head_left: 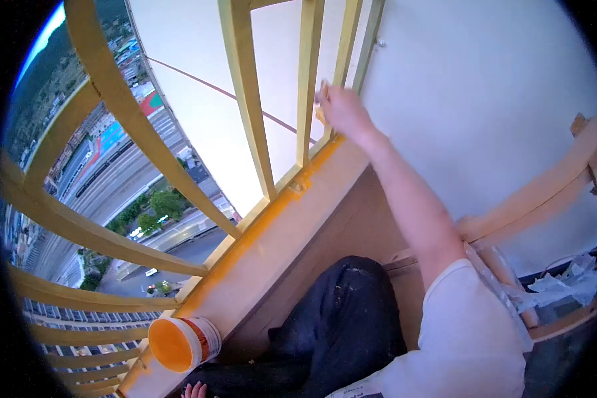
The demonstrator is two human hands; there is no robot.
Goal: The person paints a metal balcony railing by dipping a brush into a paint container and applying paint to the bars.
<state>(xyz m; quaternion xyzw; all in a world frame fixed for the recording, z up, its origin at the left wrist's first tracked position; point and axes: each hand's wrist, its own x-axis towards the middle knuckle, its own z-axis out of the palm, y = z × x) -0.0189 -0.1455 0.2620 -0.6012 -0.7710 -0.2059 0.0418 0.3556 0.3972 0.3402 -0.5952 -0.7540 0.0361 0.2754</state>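
Observation:
My right hand (346, 113) reaches out to the railing, closed around a small paintbrush (321, 115) with a yellowish end. Motion blurs the brush and the fingers. The brush is beside the yellow railing bars (310, 79), near where they meet the ledge; contact is unclear. My left hand (194, 390) shows only its fingertips at the bottom edge, fingers extended, by my dark trouser leg. Just above it a tilted white bucket (209, 337) with orange paint (170, 345) inside rests on the ledge (259, 265). A wet-looking orange strip (255, 232) runs along the foot of the bars.
To the right stands a pale wall (484, 93). A wooden frame piece (544, 199) and torn clear plastic (570, 282) are by my right shoulder. My bent knee (361, 278) is close to the ledge. Beyond the bars, a road (129, 162) and trees (166, 204) lie far below.

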